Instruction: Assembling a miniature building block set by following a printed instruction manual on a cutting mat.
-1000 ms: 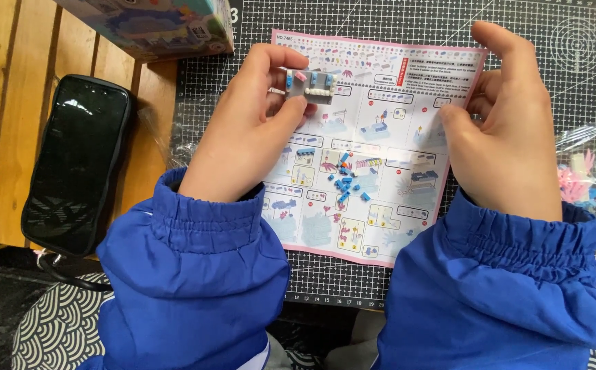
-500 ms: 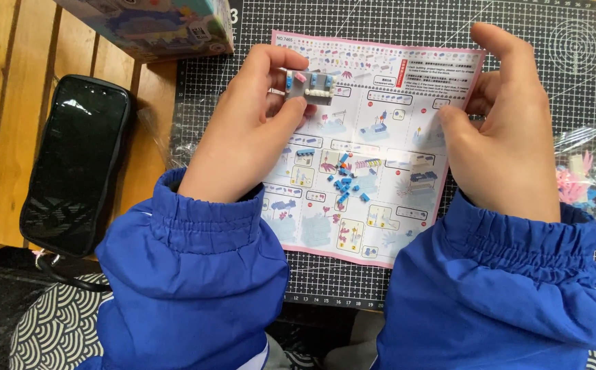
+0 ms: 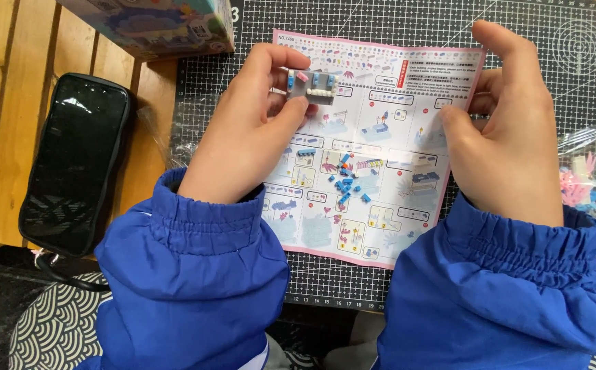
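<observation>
Two hands: both mine, in blue sleeves, over the instruction sheet [image 3: 373, 147] in the middle of the frame.
Left hand: my left hand [image 3: 246, 133] pinches a small grey brick piece [image 3: 310, 85] between thumb and fingertips, held just above the top left of the sheet.
Right hand: my right hand [image 3: 507, 133] sits at the sheet's right edge, fingers curled loosely, thumb and forefinger apart; I cannot tell whether anything is between them.
Brick piece: grey plate with blue, pink and white bits on top, upper centre of the frame.
Loose bricks: a little heap of blue bricks [image 3: 347, 183] lies on the centre of the sheet, between my hands.
Change: next to nothing since half a second ago; both hands keep the same pose, the brick piece is in the same pinch, and the heap has not shifted.
Surface: dark cutting mat [image 3: 572, 34] with a white grid, lying on a wooden slat table [image 3: 10, 82] that shows at the left.
Left of frame: a black phone [image 3: 75, 161] lies flat on the wood, just beside the mat.
Upper left: corner of a colourful box [image 3: 154, 24], partly on the mat.
Right edge: a clear bag [image 3: 589, 181] with pink and blue parts on the mat, near my right wrist.
Bottom left: a patterned black and white floor covering [image 3: 51, 329] below the table edge.
</observation>
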